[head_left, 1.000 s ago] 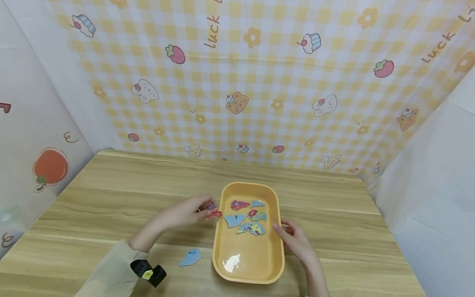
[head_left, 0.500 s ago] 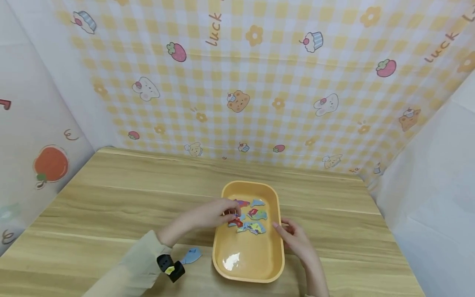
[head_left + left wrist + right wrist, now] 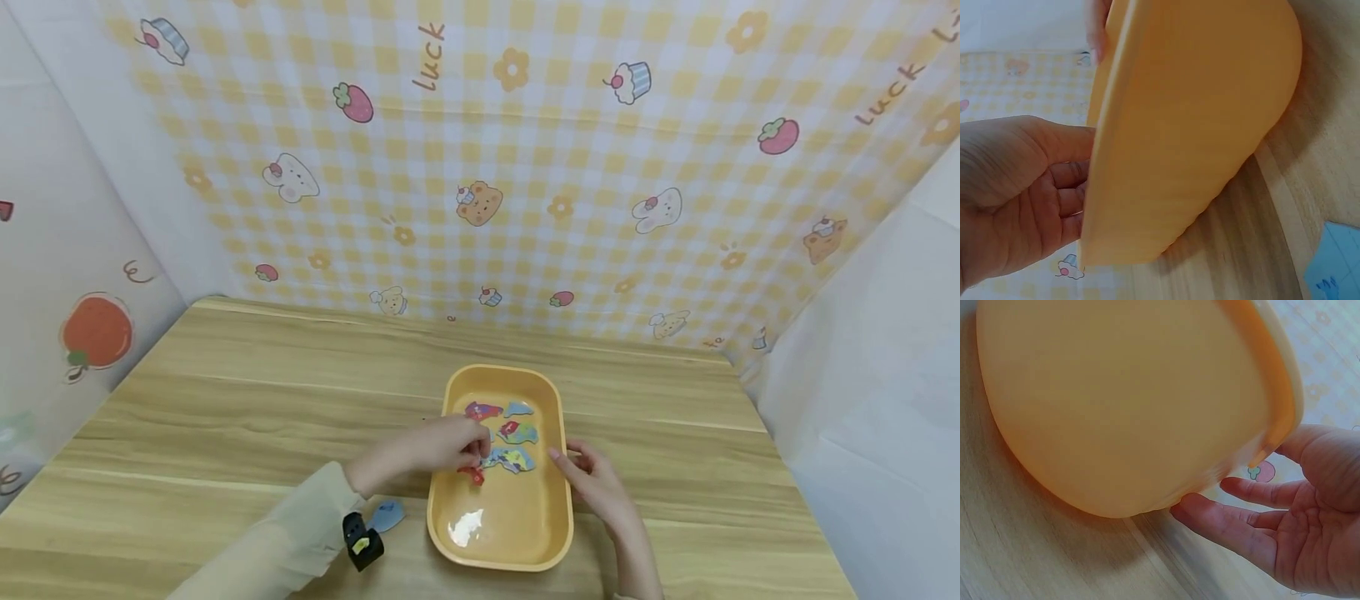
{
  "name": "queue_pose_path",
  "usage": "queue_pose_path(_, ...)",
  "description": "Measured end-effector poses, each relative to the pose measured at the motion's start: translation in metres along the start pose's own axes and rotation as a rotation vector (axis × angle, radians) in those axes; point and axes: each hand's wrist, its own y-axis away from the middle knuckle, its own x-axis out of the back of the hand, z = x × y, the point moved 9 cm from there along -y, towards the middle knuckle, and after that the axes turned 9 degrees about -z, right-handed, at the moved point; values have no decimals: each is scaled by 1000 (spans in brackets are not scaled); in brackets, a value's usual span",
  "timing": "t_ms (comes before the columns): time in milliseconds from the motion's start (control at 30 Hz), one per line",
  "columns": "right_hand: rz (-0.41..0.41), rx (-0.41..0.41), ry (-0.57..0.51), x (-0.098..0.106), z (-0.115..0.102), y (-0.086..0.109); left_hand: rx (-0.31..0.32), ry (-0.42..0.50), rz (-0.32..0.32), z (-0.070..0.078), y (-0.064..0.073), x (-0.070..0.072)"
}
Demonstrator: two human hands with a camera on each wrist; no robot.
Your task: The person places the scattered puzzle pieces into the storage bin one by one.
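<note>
A yellow plastic tray (image 3: 517, 529) stands on the table. My left hand (image 3: 438, 446) reaches over its left rim and pinches a small red puzzle piece (image 3: 474, 477), partly covered by the fingers. The left wrist view shows the tray's outer wall (image 3: 1197, 137) hiding that hand's fingertips. On the opposite side my right hand (image 3: 592, 483) grips the tray's rim, thumb on top and fingers beneath, as the right wrist view also shows. Inside lie a red-purple piece (image 3: 482, 410), a light blue piece (image 3: 518, 409), a red-green piece (image 3: 519, 432) and a yellow-blue piece (image 3: 513, 460).
One blue puzzle piece (image 3: 387, 516) lies on the wooden table (image 3: 285, 367) left of the tray, beside the black wrist camera (image 3: 363, 542). A yellow checked cloth (image 3: 420, 167) hangs behind the table, and pale cloths flank both sides.
My left hand has carried the red piece from outside the left rim into the tray, then down toward the near side of the other pieces. My right hand has stayed on the rim.
</note>
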Motion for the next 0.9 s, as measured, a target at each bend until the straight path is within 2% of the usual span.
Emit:
queue_pose_path(300,-12,17,-13,0,-1,0,28,-62,-112,6,-7,-15)
queue_pose_path(533,-20,24,-12,-1,-2,0,82,-55,-179,3,-13,-25)
queue_pose_path(667,-12,20,-7,0,-1,1,111,-69,-188,1,-16,-27)
queue_pose_path(900,-19,22,-15,-2,-1,0,74,-166,-153,2,-15,-22)
